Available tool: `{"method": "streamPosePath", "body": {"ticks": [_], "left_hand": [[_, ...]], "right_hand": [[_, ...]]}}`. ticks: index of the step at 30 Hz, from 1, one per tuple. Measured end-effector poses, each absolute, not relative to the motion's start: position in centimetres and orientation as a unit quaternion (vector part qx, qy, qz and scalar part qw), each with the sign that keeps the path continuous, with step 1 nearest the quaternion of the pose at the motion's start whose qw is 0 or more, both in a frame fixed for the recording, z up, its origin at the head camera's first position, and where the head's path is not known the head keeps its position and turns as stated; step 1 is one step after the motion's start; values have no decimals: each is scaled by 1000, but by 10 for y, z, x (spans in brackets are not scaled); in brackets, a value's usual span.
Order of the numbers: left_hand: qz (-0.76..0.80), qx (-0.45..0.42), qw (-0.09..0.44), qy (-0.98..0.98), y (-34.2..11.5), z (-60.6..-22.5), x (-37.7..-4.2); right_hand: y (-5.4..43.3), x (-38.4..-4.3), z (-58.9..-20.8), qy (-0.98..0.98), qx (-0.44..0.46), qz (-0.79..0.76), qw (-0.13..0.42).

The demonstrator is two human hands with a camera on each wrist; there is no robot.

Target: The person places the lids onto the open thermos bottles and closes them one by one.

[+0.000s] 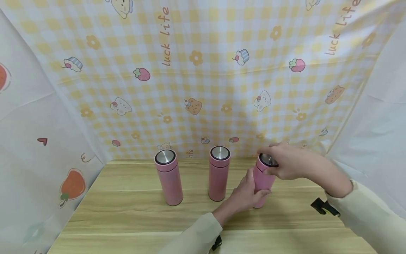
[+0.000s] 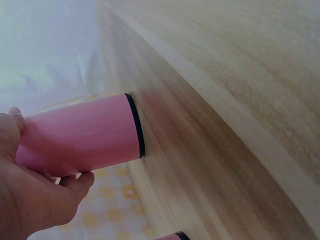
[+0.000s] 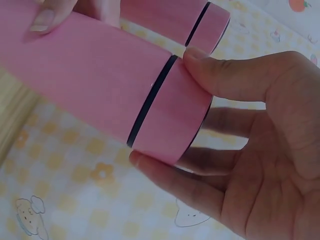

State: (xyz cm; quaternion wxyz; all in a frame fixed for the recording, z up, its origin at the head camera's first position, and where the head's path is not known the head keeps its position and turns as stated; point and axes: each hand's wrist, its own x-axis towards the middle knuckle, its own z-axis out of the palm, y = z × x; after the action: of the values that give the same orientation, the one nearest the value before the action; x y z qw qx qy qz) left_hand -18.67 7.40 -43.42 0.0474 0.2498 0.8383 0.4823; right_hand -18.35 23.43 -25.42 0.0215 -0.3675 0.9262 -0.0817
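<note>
Three pink thermos bottles with silver-topped lids stand in a row on the wooden table. Around the body of the rightmost thermos bottle, my left hand curls its fingers and thumb. My right hand grips the lid of that same bottle from above, thumb on one side and fingers on the other. A dark ring shows between lid and body. In the left wrist view the bottle's black base is right at the table surface. The middle thermos bottle is left of my left hand.
The left thermos bottle stands upright farther along the row. Behind the wooden table hangs a yellow checked cloth with cartoon prints. White cloth borders the left side, and more hangs at the right.
</note>
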Motion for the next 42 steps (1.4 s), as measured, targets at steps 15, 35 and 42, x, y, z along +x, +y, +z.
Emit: {"method": "streamPosePath", "body": {"ticks": [15,35,42], "left_hand": [[483,269,42,832,72,-436,-188],[481,266,33,835,73,-432,-185],[481,266,32,835,73,-432,-185]], "right_hand": [[231,-179,-262,930,-362,-44,-48],[269,-205,-253,863,-438,-222,121],[267,-209,-252,865,-436,-210,130]]}}
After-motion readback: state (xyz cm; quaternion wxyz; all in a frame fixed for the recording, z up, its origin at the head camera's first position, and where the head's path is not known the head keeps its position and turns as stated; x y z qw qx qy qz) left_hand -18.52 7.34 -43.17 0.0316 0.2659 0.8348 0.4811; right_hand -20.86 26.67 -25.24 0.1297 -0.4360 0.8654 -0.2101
